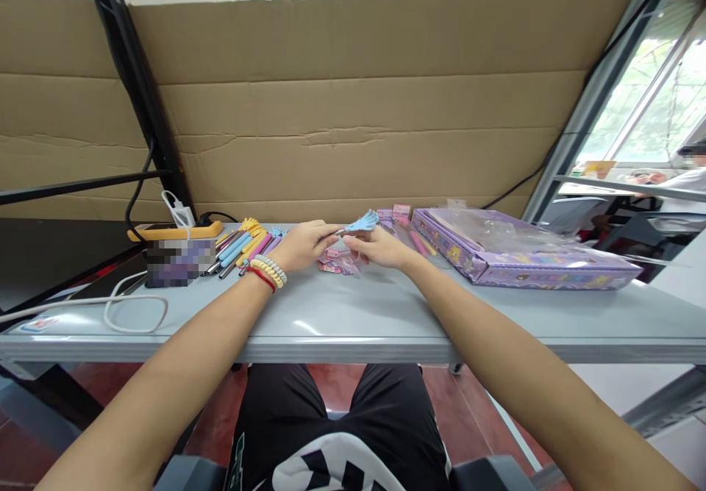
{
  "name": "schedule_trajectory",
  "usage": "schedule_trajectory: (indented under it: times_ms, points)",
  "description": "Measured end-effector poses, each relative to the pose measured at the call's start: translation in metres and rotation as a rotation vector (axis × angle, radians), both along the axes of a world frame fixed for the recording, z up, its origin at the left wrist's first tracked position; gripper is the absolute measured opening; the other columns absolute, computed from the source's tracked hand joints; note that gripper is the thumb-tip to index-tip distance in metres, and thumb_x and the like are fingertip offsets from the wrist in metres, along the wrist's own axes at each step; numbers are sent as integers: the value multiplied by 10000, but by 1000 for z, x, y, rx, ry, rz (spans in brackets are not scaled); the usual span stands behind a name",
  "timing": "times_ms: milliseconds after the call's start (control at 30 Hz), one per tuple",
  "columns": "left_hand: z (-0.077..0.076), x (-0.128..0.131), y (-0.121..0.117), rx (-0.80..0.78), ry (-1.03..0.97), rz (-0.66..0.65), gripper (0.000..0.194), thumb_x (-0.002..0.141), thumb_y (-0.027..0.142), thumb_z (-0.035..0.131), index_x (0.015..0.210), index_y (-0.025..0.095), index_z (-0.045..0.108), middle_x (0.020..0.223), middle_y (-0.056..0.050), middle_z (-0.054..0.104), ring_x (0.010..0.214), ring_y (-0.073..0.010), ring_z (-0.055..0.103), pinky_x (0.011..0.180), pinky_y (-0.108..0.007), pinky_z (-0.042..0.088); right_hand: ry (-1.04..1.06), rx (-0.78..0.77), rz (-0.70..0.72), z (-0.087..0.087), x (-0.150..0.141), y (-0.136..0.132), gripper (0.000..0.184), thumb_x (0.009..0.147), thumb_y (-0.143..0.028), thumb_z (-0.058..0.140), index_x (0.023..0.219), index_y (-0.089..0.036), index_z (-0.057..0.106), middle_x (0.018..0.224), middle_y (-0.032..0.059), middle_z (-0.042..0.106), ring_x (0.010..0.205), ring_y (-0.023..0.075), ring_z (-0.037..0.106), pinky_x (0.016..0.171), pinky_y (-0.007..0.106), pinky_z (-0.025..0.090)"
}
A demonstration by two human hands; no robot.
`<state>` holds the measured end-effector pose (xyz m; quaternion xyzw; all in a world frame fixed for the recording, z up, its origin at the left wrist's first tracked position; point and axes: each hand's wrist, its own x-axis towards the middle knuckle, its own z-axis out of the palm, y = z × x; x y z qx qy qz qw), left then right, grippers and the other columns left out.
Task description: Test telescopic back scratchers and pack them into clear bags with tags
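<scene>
Both my hands meet at the far middle of the grey table (353, 314). My left hand (302, 245), with bracelets on the wrist, pinches the shaft of a blue pen with a hand-shaped top (361, 223). My right hand (380, 247) is closed on the same pen from the other side. Small pink packets (336, 262) lie on the table just under my hands. A row of several colourful pens (245, 245) lies to the left of my left hand.
A purple stationery box with clear film (518, 259) lies at the right. A yellow power strip with a white charger (176, 228) and a white cable (132, 311) are at the left. Cardboard walls the back. Another person sits far right.
</scene>
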<state>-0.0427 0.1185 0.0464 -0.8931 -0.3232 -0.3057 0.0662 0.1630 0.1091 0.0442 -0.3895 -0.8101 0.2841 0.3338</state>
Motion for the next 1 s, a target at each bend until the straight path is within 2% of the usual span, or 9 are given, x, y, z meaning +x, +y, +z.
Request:
schedule_trajectory:
  times_ms: [67, 167, 267, 400, 533, 600, 700, 833, 1000]
  points:
    - [-3, 5, -1, 26, 0, -57, 374, 935, 303, 388, 1237, 217, 590, 904, -51, 672, 835, -151, 609, 763, -253, 458, 150, -47, 49, -3, -5, 1, 454, 773, -606, 537, 741, -154, 571, 589, -6, 553, 441, 78, 449, 434, 225, 359]
    - [-4, 12, -5, 62, -54, -87, 408, 929, 274, 397, 1313, 194, 510, 1052, -74, 671, 932, -164, 617, 814, -270, 460, 333, -97, 97, -3, -10, 0, 500, 708, -650, 599, 671, -152, 565, 597, 0, 563, 402, 65, 434, 378, 221, 309]
    - [-3, 16, -12, 40, -110, -27, 483, 926, 325, 413, 1385, 179, 407, 1092, -75, 663, 930, -167, 625, 797, -271, 462, 529, -173, 99, 1, -11, -1, 490, 628, -618, 699, 715, -149, 590, 621, 2, 572, 418, 69, 457, 350, 210, 280]
    - [2, 12, -16, 26, -174, 75, 625, 883, 455, 458, 1415, 146, 343, 1027, -64, 653, 773, -155, 604, 717, -278, 457, 830, -232, -59, 10, -3, 3, 398, 675, -527, 717, 733, -160, 574, 547, -32, 497, 423, 68, 450, 341, 190, 258]
    - [6, 0, -13, -58, -157, -14, 461, 842, 365, 458, 1244, 148, 521, 1006, -59, 642, 768, -149, 567, 730, -282, 454, 1072, -257, -282, 23, 17, 6, 325, 822, -457, 591, 683, -193, 463, 477, -67, 380, 377, 60, 385, 346, 185, 277]
    - [8, -4, -12, -153, -55, -75, 439, 767, 335, 534, 1166, 156, 574, 985, -52, 645, 794, -158, 568, 742, -283, 459, 1061, -352, -335, 27, 26, 6, 333, 875, -447, 513, 678, -202, 406, 479, -57, 405, 377, 71, 405, 351, 192, 302]
    - [8, -3, -14, -233, 101, -113, 499, 672, 347, 646, 1133, 160, 616, 986, -58, 651, 830, -179, 584, 754, -285, 463, 882, -511, -378, 28, 33, 6, 311, 940, -405, 388, 704, -203, 391, 461, -47, 432, 348, 81, 406, 340, 193, 295]
    - [1, 4, -11, -200, 250, -123, 353, 753, 346, 616, 1055, 180, 694, 867, -48, 667, 755, -160, 592, 694, -256, 433, 546, -575, -419, 20, 31, 12, 288, 969, -333, 328, 731, -197, 416, 390, -69, 369, 274, 67, 315, 299, 178, 227]
    - [-7, 5, 1, -35, 100, -65, 221, 840, 245, 530, 835, 199, 746, 705, -24, 667, 627, -118, 572, 607, -233, 391, 237, -509, -444, 10, 29, 16, 348, 934, -478, 396, 725, -200, 402, 400, -38, 433, 264, 69, 331, 277, 191, 235]
